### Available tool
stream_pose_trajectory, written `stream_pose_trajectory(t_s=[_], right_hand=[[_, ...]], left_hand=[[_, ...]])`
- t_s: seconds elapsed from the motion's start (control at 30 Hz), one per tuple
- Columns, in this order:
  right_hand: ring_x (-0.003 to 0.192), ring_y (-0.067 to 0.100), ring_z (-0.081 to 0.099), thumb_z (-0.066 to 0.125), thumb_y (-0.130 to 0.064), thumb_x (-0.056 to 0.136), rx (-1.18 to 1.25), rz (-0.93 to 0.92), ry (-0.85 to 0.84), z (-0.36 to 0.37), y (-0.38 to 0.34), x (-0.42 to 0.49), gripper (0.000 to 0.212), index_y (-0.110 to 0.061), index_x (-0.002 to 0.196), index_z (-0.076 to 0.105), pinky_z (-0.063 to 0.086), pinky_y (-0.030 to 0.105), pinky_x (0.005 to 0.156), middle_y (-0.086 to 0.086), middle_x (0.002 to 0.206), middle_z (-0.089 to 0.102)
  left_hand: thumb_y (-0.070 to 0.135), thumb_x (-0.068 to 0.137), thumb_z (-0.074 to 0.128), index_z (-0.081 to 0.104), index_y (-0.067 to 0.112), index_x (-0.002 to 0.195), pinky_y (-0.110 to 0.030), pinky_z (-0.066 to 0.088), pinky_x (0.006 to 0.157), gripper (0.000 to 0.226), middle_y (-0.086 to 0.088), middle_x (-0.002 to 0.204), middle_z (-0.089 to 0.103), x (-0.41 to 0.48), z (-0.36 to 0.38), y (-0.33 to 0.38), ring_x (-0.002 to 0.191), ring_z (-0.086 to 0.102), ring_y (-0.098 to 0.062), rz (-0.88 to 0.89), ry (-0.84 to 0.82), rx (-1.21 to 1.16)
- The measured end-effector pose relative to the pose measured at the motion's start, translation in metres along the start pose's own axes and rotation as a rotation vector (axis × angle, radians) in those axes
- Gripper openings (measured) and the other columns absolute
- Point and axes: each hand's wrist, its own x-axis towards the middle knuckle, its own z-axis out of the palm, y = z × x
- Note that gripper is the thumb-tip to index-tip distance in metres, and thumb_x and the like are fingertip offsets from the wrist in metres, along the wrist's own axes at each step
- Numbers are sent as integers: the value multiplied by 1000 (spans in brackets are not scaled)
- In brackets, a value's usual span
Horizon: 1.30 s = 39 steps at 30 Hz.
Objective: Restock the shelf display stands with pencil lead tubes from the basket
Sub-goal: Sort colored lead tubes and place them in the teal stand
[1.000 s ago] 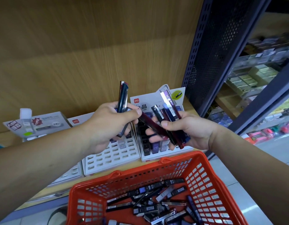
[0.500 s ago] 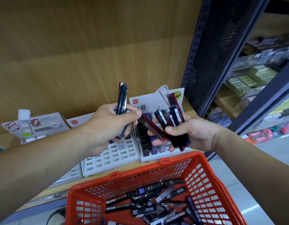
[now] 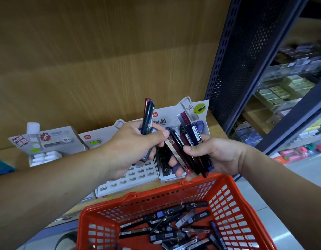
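Left hand (image 3: 132,148) grips upright tubes (image 3: 148,114); right hand (image 3: 217,156) grips a fanned bunch (image 3: 192,134).
Stands (image 3: 134,177) far behind both; basket (image 3: 156,193) near, containing loose tubes (image 3: 166,237).

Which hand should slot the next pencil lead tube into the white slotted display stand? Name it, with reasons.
Left, probably. The left hand grips a few dark upright tubes over empty slots of the white slotted display stand; the right hand is full, holding a fanned bundle of tubes.
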Motion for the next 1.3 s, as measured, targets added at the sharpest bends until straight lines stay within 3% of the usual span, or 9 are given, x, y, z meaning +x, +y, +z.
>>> stream_pose_trajectory(t_s=[0.13, 0.27, 0.37, 0.47, 0.67, 0.8, 0.97, 1.2, 1.3], right_hand=[[80, 30, 64, 63, -13, 95, 27, -7, -6, 8, 0, 5, 33, -4, 126, 63, 53, 55, 91, 15, 97, 64], [67, 19, 52, 59, -13, 99, 35, -59, 3, 11, -5, 6, 26, -8, 124, 60, 53, 37, 63, 9, 89, 54], [57, 14, 36, 62, -15, 99, -19, -79, 109, 14, -10, 5, 6, -13, 104, 62, 30, 26, 47, 4, 76, 45], [53, 14, 29, 69, -22, 98, -108, -138, 216, 18, -14, 8, 22, -20, 78, 61, 21, 29, 50, 1, 67, 37], [50, 16, 30, 76, -24, 87, -112, -306, 300, 36, -26, 20, 24, -11, 103, 63, 22, 33, 51, 2, 56, 41], [47, 16, 35, 71, -17, 96, -90, -370, 385, 38, -27, 26, 8, -11, 99, 66, 27, 31, 50, 2, 54, 44], [52, 16, 38, 74, -22, 95, -18, -361, 514, 28, -19, 30, 15, -15, 85, 64, 32, 30, 50, 7, 62, 43], [60, 15, 47, 70, -21, 99, 99, -371, 690, 11, -22, 23, 14, -7, 97, 66, 35, 29, 48, 5, 68, 55], [67, 15, 56, 71, -23, 98, 61, -330, 654, 16, -21, 22, 15, -10, 93, 68, 37, 29, 50, 4, 74, 65]], left_hand=[[32, 95, 73, 72, 17, 100, -24, 29, 47, 16, -2, 73, 67, 0, 1, 0, 53, 47, -17, 5, -14, -2], [34, 88, 80, 75, 20, 97, -25, 27, 49, 18, -3, 66, 56, -2, -7, -1, 52, 46, -17, -62, -44, 9], [29, 79, 87, 72, 17, 93, -24, 26, 49, 24, -6, 58, 49, -6, -10, -2, 48, 43, -18, -116, -154, 114], [27, 77, 89, 72, 14, 96, -24, 31, 48, 28, -7, 57, 51, -11, -9, -1, 48, 44, -18, -139, -255, 216], [19, 90, 78, 73, 15, 103, -36, 38, 61, 15, -8, 66, 66, -12, -2, 2, 51, 54, -18, -155, -332, 269], [23, 90, 77, 69, 16, 114, -45, 34, 71, 26, -12, 76, 72, -12, -6, -2, 56, 57, -19, -144, -349, 226], [19, 93, 75, 67, 16, 119, -32, 28, 56, 28, -11, 76, 68, -9, -10, -4, 53, 50, -17, -208, -343, 94], [21, 106, 53, 61, 4, 121, -26, 30, 50, 24, -10, 74, 56, -5, -22, -10, 54, 43, -16, -349, -341, -221], [14, 109, 46, 62, 7, 115, -30, 46, 56, 19, -6, 71, 53, -2, -22, -9, 57, 49, -17, -349, -314, -279]])
